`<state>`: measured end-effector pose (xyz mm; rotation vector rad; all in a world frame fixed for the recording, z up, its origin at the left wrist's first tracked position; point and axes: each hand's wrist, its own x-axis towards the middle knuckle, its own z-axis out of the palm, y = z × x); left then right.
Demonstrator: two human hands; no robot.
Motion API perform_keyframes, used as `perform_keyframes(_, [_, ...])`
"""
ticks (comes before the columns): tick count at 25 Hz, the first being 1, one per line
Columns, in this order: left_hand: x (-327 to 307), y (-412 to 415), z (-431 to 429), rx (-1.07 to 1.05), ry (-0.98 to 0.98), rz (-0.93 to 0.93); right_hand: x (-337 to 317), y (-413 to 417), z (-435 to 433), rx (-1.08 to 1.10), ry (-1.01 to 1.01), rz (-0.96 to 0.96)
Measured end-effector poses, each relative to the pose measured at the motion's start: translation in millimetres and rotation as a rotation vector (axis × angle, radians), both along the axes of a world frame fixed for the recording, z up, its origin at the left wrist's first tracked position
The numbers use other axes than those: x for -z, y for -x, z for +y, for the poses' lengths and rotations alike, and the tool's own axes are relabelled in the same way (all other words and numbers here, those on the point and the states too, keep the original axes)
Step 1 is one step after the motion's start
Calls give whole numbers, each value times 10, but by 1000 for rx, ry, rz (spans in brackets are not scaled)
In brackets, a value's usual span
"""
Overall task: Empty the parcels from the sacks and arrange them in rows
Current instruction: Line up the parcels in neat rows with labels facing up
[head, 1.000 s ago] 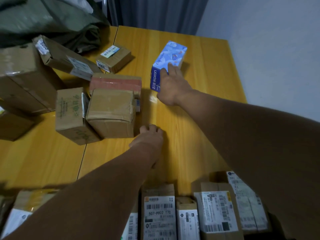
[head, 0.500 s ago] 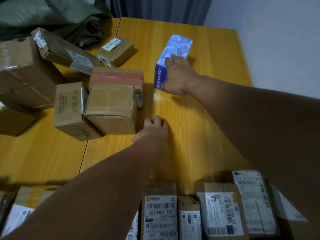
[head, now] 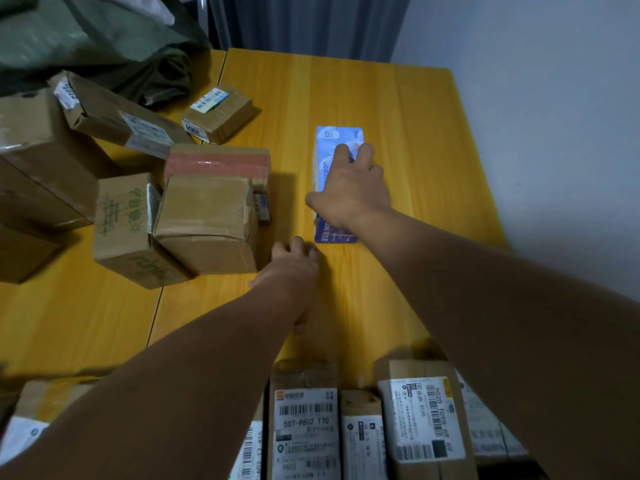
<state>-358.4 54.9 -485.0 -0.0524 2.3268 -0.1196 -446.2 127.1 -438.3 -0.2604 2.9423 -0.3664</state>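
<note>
1. Parcels (head: 426, 417) sat in 2 groups on the table (head: 408, 109): a tidy row (head: 304, 420) along the near edge, labels up, & a loose heap (head: 121, 223) at the left, w/ the green sack (head: 86, 39) slumped behind it.
2. The blue box (head: 338, 136) lay flat on bare wood, apart from both groups and right of the heap. Its long side pointed away from the person, prob. squared up to match the row.
3. The right hand (head: 349, 188) lay palm-down on top of the blue box. Its fingers (head: 360, 154) were spread over the lid, thumb out past the left edge. It looked like a press-&-slide hold, not a lift: flat box, smooth table, so sliding would be easy.
4. The left hand (head: 294, 261) rested on the table just beside the heap's brown box (head: 204, 216), near the blue box's near end. Its fingers were curled under, tips hidden, nothing held. It was prob. bracing the reach.
5. Judgement: sorting approx. midway, as the heap was not yet lined up.
</note>
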Motion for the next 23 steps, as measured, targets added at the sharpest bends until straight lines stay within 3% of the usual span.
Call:
perform_keyframes(6, [21,-37,-11,-27,-41,47,-38,-76,440,64,288,-94])
perform_keyframes(11, [16,-82,-4,-9,-25,55,-100,-213,898,262,499,-341])
perform_keyframes(17, [-88,-105,23,106,55,79,-32,-317,939,196,294,-235])
perform_keyframes(21, [-138,-103,49,98,73,45,41,-373,871,183,-24,-33])
perform_keyframes(23, [-151,-91,66,82,80,21,44,-363,835,182,-96,-41])
